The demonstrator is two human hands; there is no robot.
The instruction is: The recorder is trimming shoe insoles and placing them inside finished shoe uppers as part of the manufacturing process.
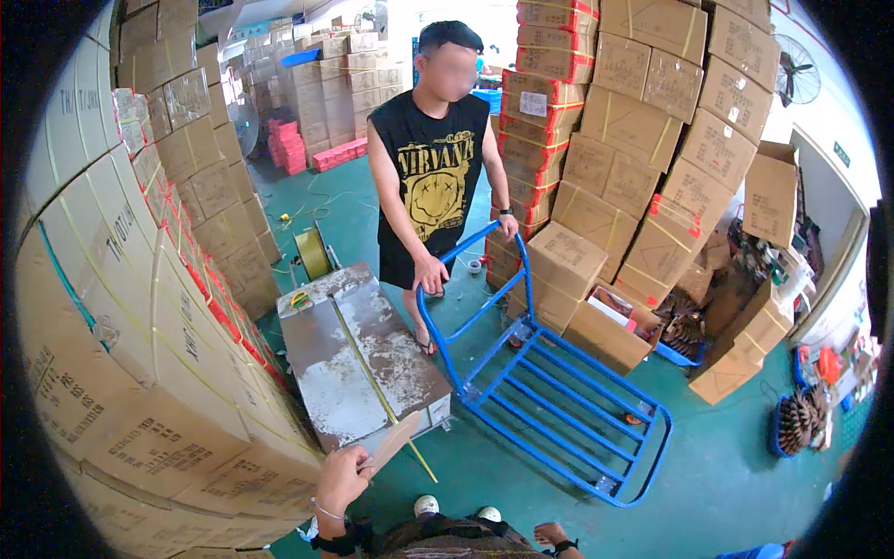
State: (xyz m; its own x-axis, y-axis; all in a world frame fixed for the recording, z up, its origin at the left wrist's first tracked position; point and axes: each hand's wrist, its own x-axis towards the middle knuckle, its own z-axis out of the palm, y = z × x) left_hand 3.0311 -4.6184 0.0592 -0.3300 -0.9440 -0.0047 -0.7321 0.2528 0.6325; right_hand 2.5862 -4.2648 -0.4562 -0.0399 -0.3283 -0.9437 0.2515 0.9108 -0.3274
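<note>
My left hand is closed around a flat tan cardboard piece, which sticks out over the near corner of a strapping machine. A yellow strap runs lengthwise across the machine's worn metal top, and its loose end hangs past the near edge. On the top's far left corner lie yellow-handled scissors. Low beside my body hangs my right hand, fingers loosely apart, with nothing visible in it. A blue platform trolley stands to the right of the machine.
Another person grips the trolley's handle with both hands. Behind the machine is a yellow strap reel. Tall carton stacks rise on the left and right. An open carton and a basket of brown items sit at right.
</note>
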